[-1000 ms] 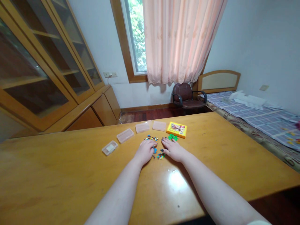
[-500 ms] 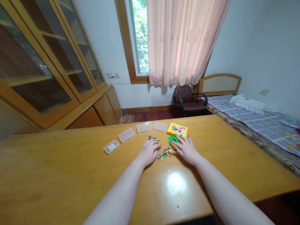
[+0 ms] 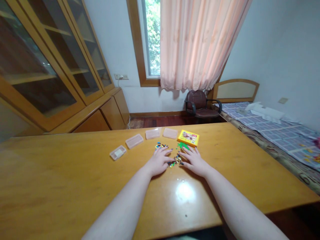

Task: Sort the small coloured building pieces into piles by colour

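My left hand [image 3: 160,161] lies on the wooden table with its fingers spread, touching the left side of a small pile of mixed bricks [image 3: 175,162]. Fingers apart, my right hand [image 3: 194,161] rests at the right edge of the same pile. Green pieces [image 3: 183,145] lie just beyond my right fingertips, in front of a yellow box [image 3: 188,138]. Another group of small coloured bricks [image 3: 160,145] sits beyond my left fingers. Neither hand grips anything that I can see.
Clear plastic trays [image 3: 134,141] form an arc behind the bricks; the leftmost tray [image 3: 118,153] holds something white. The table [image 3: 75,180] reaches far to both sides. Beyond it stand a dark chair [image 3: 197,103], a bed [image 3: 270,123] and a glass-fronted cabinet [image 3: 87,110].
My hands have come closer together around the mixed bricks, and that pile looks more compact. My right fingers have moved back from the yellow box. The view has shifted slightly.
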Demonstrator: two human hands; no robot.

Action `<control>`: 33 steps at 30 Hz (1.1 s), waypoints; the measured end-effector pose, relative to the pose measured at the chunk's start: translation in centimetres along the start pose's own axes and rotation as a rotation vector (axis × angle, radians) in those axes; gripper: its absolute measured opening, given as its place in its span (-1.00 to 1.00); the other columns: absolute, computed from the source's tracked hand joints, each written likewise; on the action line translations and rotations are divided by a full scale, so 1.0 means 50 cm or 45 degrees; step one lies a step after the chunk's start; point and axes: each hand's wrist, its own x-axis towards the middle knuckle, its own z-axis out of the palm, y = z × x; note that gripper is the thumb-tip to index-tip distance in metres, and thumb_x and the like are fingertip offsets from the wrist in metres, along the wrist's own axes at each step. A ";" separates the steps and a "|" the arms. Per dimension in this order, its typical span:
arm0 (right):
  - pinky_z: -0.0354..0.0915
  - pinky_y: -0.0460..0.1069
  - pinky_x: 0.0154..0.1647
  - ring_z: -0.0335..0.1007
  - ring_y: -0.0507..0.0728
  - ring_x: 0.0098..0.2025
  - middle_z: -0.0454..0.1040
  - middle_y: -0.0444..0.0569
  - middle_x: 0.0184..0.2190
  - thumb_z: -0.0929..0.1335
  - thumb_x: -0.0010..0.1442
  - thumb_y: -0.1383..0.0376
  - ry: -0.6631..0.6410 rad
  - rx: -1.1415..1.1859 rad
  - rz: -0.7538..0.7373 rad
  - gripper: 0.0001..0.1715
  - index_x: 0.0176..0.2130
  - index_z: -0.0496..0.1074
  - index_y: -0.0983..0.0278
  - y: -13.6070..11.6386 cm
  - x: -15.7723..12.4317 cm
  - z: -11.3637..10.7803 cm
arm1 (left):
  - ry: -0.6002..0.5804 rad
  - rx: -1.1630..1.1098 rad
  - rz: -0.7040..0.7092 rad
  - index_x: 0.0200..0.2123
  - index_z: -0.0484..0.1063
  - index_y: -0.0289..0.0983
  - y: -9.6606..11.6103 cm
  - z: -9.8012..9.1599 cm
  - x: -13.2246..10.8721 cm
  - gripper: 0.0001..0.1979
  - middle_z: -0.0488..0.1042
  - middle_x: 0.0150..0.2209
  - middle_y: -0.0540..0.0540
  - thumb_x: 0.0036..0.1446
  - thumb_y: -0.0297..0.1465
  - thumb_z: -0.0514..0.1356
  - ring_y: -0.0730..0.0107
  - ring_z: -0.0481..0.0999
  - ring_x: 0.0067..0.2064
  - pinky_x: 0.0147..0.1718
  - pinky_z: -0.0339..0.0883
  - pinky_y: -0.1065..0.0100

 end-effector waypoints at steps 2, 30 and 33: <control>-0.37 0.32 0.28 -0.30 0.33 0.36 -0.09 -0.06 0.34 0.19 0.21 -0.08 -0.024 0.015 -0.030 -0.36 0.23 0.14 -0.01 -0.007 -0.001 0.000 | -0.011 -0.008 0.010 -0.07 0.48 0.05 0.000 -0.001 -0.001 -0.54 0.30 0.18 0.02 0.01 -0.54 0.15 0.12 0.12 0.25 0.23 -0.10 -0.11; -0.41 0.36 0.27 -0.19 0.35 0.33 0.14 -0.08 0.27 0.26 0.17 -0.03 0.055 0.056 -0.074 -0.53 0.03 0.42 0.01 -0.029 0.000 -0.020 | -0.005 0.117 0.026 -0.14 0.53 0.02 -0.012 -0.003 -0.003 -0.60 0.41 0.08 -0.02 0.03 -0.54 0.12 0.15 0.24 0.18 0.20 0.00 -0.05; -0.40 0.35 0.27 -0.17 0.33 0.32 0.18 -0.09 0.24 0.27 0.17 -0.02 0.108 0.069 -0.077 -0.57 -0.01 0.45 0.01 -0.027 -0.004 -0.026 | 0.008 0.132 -0.040 -0.15 0.54 -0.01 -0.012 -0.005 -0.002 -0.61 0.42 0.06 -0.04 0.04 -0.54 0.12 0.15 0.26 0.17 0.19 0.01 -0.06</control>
